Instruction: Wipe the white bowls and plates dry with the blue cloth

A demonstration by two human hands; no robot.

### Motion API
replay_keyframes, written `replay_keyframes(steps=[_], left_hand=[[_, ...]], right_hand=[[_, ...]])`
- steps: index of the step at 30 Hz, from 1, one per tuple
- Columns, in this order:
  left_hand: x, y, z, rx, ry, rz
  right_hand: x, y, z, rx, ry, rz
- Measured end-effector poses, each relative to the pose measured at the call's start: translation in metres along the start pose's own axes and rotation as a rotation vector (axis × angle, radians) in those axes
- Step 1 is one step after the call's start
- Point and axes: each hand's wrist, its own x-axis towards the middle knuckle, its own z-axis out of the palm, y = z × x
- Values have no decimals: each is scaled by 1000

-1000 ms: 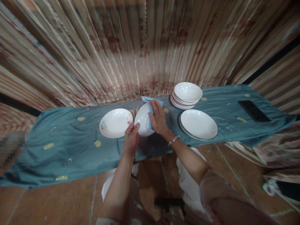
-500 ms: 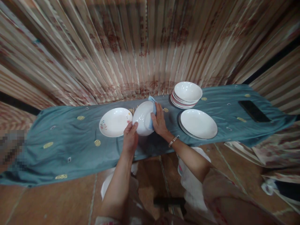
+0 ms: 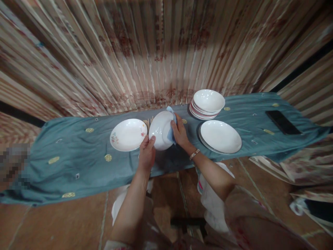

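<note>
A white plate (image 3: 160, 132) is held tilted above the table, its plain glossy underside with the foot ring turned towards me. My left hand (image 3: 147, 152) is closed on its near left rim, thumb on the underside. My right hand (image 3: 180, 132) presses a light blue cloth (image 3: 170, 136) to the plate's right side, with fingers wrapped over the edge and partly hidden by the cloth. Just left of the held plate, a white plate with a floral rim (image 3: 128, 135) lies face up. Some thin wooden sticks (image 3: 149, 122) show behind the held plate, mostly hidden.
To the right, a stack of white bowls (image 3: 208, 100) with red bands stands behind a short stack of white plates (image 3: 221, 137). A black phone (image 3: 283, 122) lies farther right on the teal tablecloth (image 3: 85, 149). A curtain (image 3: 161, 59) hangs along the far edge. A blurred patch covers the far left.
The held plate has shifted slightly right and turned a little. My right hand has slid slightly right and down with the cloth along its edge. My left hand keeps its grip.
</note>
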Motion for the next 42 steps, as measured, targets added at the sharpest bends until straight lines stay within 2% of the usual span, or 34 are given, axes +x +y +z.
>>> replay_keyframes(steps=[5, 10, 16, 25, 28, 34, 39, 42], left_hand=[[-3, -4, -4, 60, -41, 64], [-8, -6, -11, 129, -100, 32], [-12, -2, -10, 93, -46, -34], [-12, 2, -1, -28, 60, -128], [-11, 3, 0, -54, 59, -139], [-9, 2, -4, -110, 87, -129], [-11, 2, -7, -141, 113, -145], [-11, 4, -5, -175, 185, -165]], right_hand=[[4, 0, -8, -18, -17, -48], [6, -2, -14, -67, -65, -119], [-1, -5, -9, -124, -146, -151], [-4, -4, -7, -58, -200, -164], [-6, -3, -8, -3, -240, -130], [-16, 3, -9, 82, -292, 24], [-27, 2, -14, 127, -304, 43], [-34, 1, -19, 129, -287, 65]])
